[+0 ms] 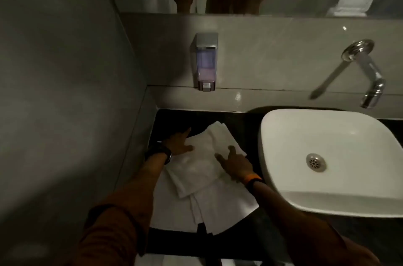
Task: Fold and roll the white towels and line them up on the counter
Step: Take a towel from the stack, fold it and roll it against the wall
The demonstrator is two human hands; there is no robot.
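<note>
A folded white towel (204, 156) lies on the black counter (244, 126), left of the basin. It rests on top of other flat white towels (222, 207) that spread toward the counter's front edge. My left hand (178, 142) lies flat on the top towel's left edge, fingers spread. On the towel's right side my right hand (234, 163) presses down with its fingers apart. Neither hand grips the cloth.
A white basin (327, 196) fills the counter's right side, with a chrome wall tap (368, 78) above it. A soap dispenser (205, 62) hangs on the back wall. A grey side wall (65, 91) closes the left. A mirror runs along the top.
</note>
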